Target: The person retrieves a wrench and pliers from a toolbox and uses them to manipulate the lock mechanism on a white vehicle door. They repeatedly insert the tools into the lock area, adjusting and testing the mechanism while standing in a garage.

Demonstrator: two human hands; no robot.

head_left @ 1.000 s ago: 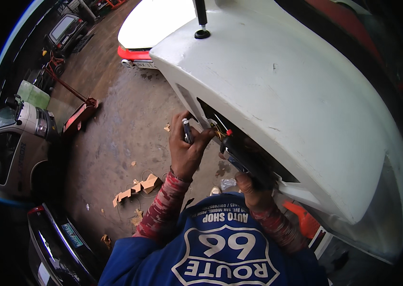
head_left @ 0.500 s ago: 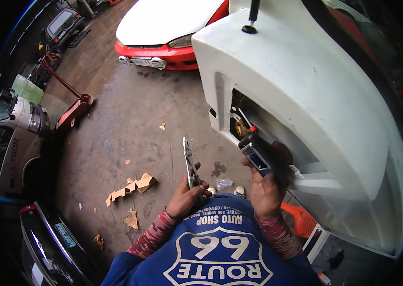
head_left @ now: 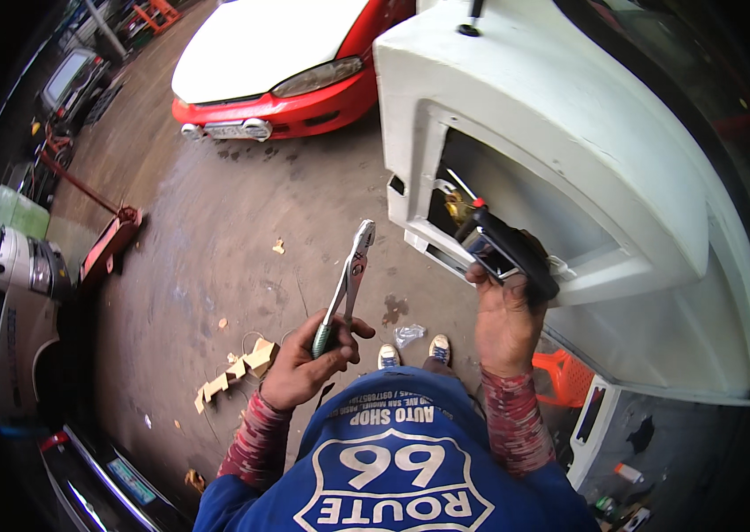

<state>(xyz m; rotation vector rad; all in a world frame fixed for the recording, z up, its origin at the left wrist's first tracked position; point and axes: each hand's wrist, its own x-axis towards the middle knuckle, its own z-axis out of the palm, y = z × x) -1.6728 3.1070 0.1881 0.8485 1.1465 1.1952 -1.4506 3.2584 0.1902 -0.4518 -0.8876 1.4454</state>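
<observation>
My left hand (head_left: 304, 368) is wrapped round a pair of slip-joint pliers (head_left: 353, 270) with green grips, the metal jaws pointing up and away from me. In my right hand (head_left: 506, 332) I hold a black plastic housing (head_left: 524, 257) with a rectangular recess, its exact kind unclear. It sits right in front of a cut-out in a raised white vehicle panel (head_left: 561, 115), which looks like a tailgate. Inside the cut-out shows a brass-coloured mechanism (head_left: 457, 206), with a thin rod and a red piece (head_left: 480, 203) beside it. Whether the housing touches the panel I cannot tell.
A red and white car (head_left: 277, 89) stands ahead, with a red floor jack (head_left: 113, 239) to the left. A white vehicle (head_left: 25, 293) and a black car (head_left: 105, 479) line the left. Cut cardboard (head_left: 238, 368) lies on the floor. Beneath the panel is an orange plastic stool (head_left: 561, 379).
My left hand has moved left and the pliers have risen and tilted right. My right hand has lifted the housing slightly up and right. The view has shifted.
</observation>
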